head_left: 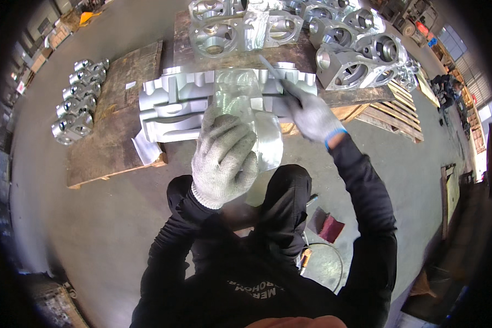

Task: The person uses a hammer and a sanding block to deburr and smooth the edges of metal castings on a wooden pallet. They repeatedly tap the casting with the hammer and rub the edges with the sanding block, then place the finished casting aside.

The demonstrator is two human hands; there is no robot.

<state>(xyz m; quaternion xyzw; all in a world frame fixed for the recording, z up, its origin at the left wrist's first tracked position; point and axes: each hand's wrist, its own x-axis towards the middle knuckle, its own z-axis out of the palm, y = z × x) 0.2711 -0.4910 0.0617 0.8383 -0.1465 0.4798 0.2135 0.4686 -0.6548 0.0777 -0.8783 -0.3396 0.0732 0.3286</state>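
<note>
A silver metal casting (172,104) with ribs and lobes lies across the near side of the wooden tabletop, its smooth middle section standing out toward me. My left hand (224,158), in a pale knit glove, is closed on the near edge of that middle section. Gloved as well, my right hand (313,116) grips a slim file-like tool (271,70) over the casting's right half. The tool's grey blade tapers and points up and left. Whether its blade touches the metal, I cannot tell; my fingers hide most of its handle.
Several silver housings with round bores (216,41) crowd the table's far side and right. Smaller castings (81,101) line the left wooden board (117,104), beside a bent white sheet (146,148). A slatted pallet (393,115) lies right; a dark red piece (331,228) is on the floor.
</note>
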